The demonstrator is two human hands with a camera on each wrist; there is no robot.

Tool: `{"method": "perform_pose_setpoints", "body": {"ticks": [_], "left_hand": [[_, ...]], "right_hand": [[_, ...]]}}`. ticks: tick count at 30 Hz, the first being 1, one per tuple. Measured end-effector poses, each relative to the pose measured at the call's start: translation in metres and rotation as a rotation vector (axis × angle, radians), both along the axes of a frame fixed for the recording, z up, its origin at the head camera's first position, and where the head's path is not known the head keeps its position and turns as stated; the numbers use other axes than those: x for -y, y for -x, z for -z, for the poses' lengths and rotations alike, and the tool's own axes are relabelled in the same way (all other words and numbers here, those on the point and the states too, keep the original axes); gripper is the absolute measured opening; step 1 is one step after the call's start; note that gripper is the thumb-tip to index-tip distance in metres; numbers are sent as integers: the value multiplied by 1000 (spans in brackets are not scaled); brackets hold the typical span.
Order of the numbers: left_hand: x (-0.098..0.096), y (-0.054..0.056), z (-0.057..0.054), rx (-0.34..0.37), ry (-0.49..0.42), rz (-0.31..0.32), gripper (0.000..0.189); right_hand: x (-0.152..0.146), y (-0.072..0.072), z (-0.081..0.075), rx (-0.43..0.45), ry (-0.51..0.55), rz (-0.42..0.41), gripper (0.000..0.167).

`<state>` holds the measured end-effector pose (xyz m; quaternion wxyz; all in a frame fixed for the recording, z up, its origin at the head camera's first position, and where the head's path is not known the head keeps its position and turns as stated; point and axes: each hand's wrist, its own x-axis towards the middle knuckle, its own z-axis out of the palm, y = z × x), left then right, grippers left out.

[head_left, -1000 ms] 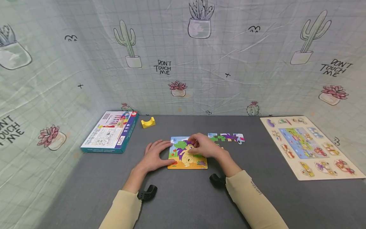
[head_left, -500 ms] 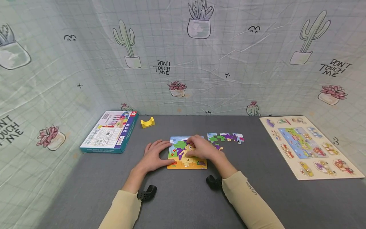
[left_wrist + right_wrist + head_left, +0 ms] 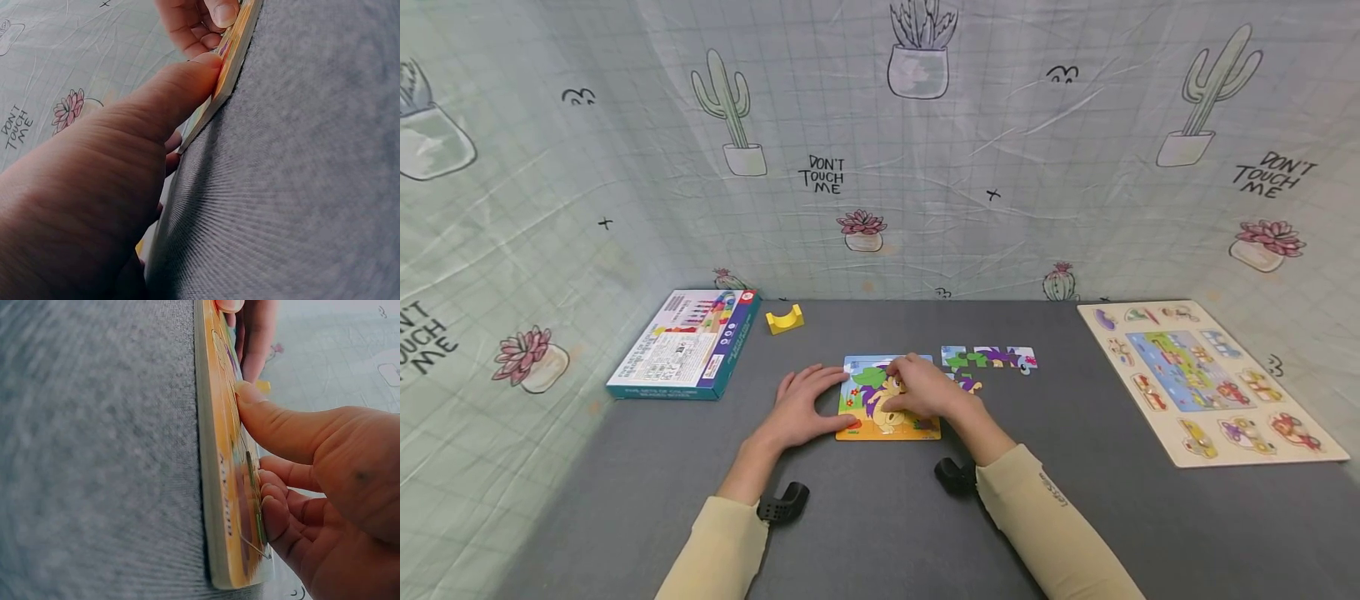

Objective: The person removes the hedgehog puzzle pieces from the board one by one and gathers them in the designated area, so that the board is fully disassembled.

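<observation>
A hedgehog jigsaw puzzle (image 3: 887, 427) in a shallow board lies flat on the grey table. My left hand (image 3: 805, 408) steadies its left side, thumb on the lower left corner and fingers stretched along the edge. Over the right half, my right hand (image 3: 925, 387) has its thumb and curled fingers at the picture surface, seemingly pinching a puzzle piece; that spot is mostly covered by the hand. In the right wrist view the thumb touches the puzzle top and the fingertips (image 3: 275, 509) bend against it. Loose puzzle pieces (image 3: 997, 357) lie behind the right hand.
A flat game box (image 3: 685, 346) lies at the back left, with a yellow arch block (image 3: 786, 320) beside it. On the right is a wooden peg puzzle board (image 3: 1157, 437). A printed cloth (image 3: 925, 183) hangs around the table.
My right hand has shifted slightly left over the puzzle, and a purple loose piece behind it now shows more. The left hand keeps its place on the board.
</observation>
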<state>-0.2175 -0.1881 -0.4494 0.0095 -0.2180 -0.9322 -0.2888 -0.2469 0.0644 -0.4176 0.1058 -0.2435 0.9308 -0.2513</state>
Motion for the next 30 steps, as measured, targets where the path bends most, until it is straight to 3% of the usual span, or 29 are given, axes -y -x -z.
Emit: {"method": "perform_pose_setpoints", "body": {"ticks": [10, 21, 30], "left_hand": [[0, 1, 0, -3, 1, 7, 73], [0, 0, 0, -9, -8, 9, 73], [0, 0, 0, -2, -4, 1, 73]], "right_hand": [[0, -1, 1, 4, 45, 4, 49], [0, -5, -5, 23, 135, 22, 56], [-1, -7, -6, 2, 215, 41, 35]]}}
